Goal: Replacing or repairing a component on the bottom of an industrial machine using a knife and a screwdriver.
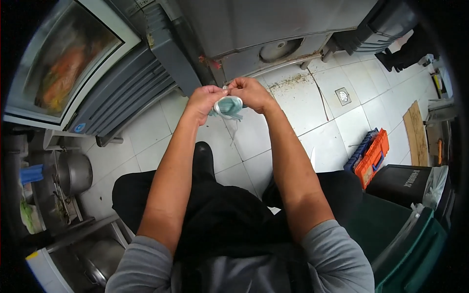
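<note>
Both my hands are raised in front of me with their fingertips meeting. My left hand (202, 103) is closed, thumb and fingers pinching at the top of a pale green and white bundle (228, 105). The bundle is soft and rounded, with loose ends and a thin strip hanging toward the floor; its exact kind is unclear. My right hand (251, 94) is closed too, its fingertips pinched against the left ones at a small pale bit above the bundle. What lies between the fingertips is mostly hidden.
Ahead stands a grey metal appliance (229, 29) with a round opening low down. An orange and blue toolbox (373, 158) lies on the tiled floor (325, 141), near a floor drain (343, 96). A green bin (410, 244) is close on my right; a steel pot (75, 171) sits left.
</note>
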{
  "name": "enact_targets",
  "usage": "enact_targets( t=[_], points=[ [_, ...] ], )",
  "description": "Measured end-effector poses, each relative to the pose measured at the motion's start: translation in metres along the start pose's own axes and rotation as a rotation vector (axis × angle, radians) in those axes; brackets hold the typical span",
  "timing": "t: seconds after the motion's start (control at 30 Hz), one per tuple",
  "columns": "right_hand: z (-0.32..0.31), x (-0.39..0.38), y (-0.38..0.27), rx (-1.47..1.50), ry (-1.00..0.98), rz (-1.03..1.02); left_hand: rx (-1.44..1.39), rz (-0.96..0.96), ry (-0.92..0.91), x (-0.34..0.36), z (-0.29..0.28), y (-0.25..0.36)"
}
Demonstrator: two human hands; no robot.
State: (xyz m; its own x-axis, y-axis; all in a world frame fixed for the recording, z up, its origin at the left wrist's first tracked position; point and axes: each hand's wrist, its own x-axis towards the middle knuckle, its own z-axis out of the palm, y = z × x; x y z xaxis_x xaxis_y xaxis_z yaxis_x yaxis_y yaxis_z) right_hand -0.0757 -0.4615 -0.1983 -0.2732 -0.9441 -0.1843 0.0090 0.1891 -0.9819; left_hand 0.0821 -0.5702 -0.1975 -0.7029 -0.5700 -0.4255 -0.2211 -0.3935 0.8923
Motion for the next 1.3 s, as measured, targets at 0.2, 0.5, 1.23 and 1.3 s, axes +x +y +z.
enact_targets(
  t=[0.2, 0.5, 1.23, 1.3],
  points=[
    [0.024, 0.0, -0.015, -0.264, 0.064, -0.048, 0.05, 0.203, 0.189, -0.012, -0.001, -0.003],
    [0.023, -0.022, -0.006, -0.416, 0.271, -0.327, -0.016, 0.125, -0.154, -0.013, -0.002, -0.004],
    [0.017, 0.003, 0.004, 0.099, 0.331, -0.198, 0.379, 0.362, 0.088, 0.005, 0.007, 0.01],
    [0.018, 0.012, 0.001, 0.179, 0.361, -0.222, 0.394, 0.367, 0.071, 0.022, 0.006, 0.007]
  ],
)
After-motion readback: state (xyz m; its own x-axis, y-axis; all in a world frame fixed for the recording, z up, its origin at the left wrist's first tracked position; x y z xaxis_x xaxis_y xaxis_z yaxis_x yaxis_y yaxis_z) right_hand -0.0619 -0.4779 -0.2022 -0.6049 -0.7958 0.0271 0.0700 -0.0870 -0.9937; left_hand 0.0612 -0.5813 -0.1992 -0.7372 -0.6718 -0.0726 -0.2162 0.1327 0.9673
